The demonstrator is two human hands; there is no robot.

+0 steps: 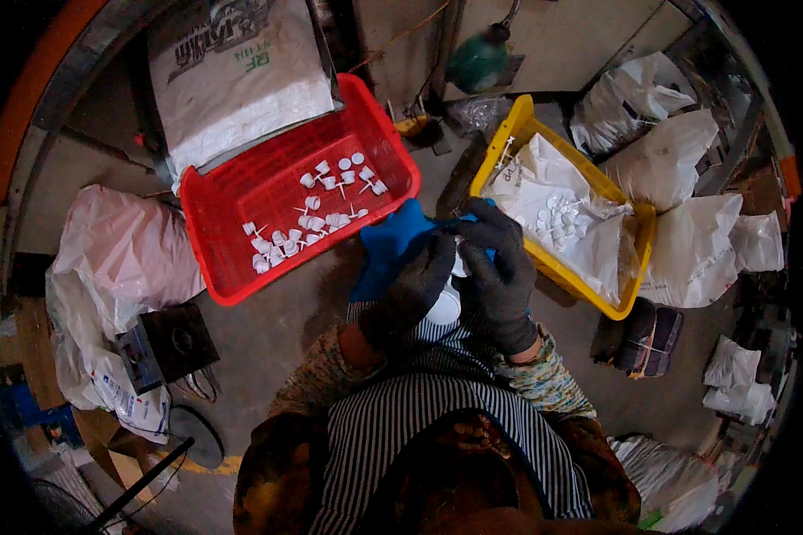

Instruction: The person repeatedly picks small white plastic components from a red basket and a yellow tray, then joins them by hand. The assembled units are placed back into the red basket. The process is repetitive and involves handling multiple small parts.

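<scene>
Both of my hands wear dark gloves and meet in front of my striped apron. My left hand (416, 287) is closed, its fingertips pinching near the right hand; what they hold is hidden. My right hand (501, 278) is closed around a small white plastic piece (459, 262), of which only a part shows between the hands. Just below, a round white cap-like piece (444, 308) lies between my hands over my lap. Blue cloth (396, 239) shows beyond my left hand.
At the front left stands a red crate (212, 234) with several white stemmed plastic caps (312, 223). A yellow crate (634, 267), lined with a white bag, holds more white pieces (559, 221) at the right. Filled bags (120, 250) and a black box (167, 346) stand left.
</scene>
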